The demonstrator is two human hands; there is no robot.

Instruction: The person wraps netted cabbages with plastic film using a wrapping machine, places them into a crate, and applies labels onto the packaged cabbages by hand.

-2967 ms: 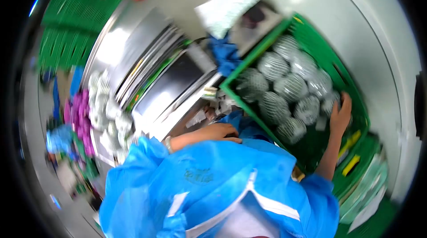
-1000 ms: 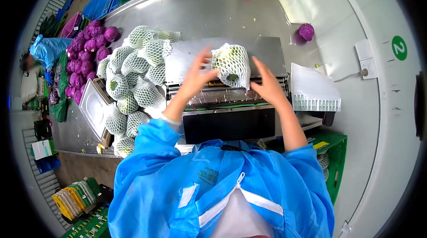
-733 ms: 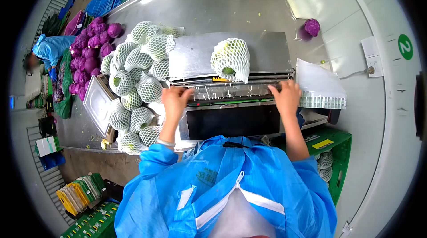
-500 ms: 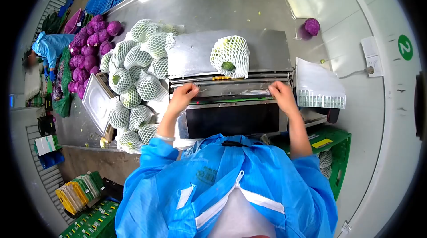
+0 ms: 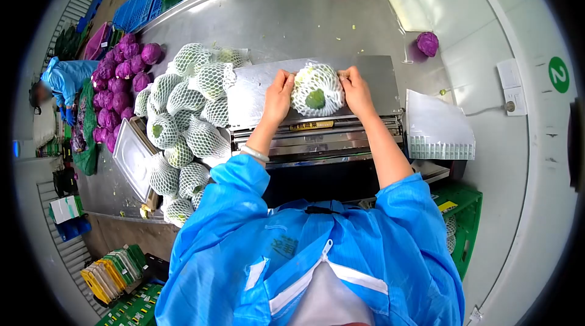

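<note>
A green cabbage in a white foam net lies on the metal top of a film-wrapping machine, its stem end towards me. My left hand is at its left side, thumb and fingers pinched together. On the opposite side my right hand is closed in the same way. Both appear to grip the edges of clear cling film drawn over the cabbage; the film itself is hard to see. Below the cabbage, a small gold label shows by the machine's rollers.
Netted cabbages are heaped left of the machine, with purple cabbages beyond. A white tray leans beside the heap. To the right lie a label sheet and one purple cabbage. A co-worker in blue bends at far left.
Both hands have moved forward from the machine's front rollers to either side of the netted cabbage, and closer together. The net now looks glossier and more pressed in.
</note>
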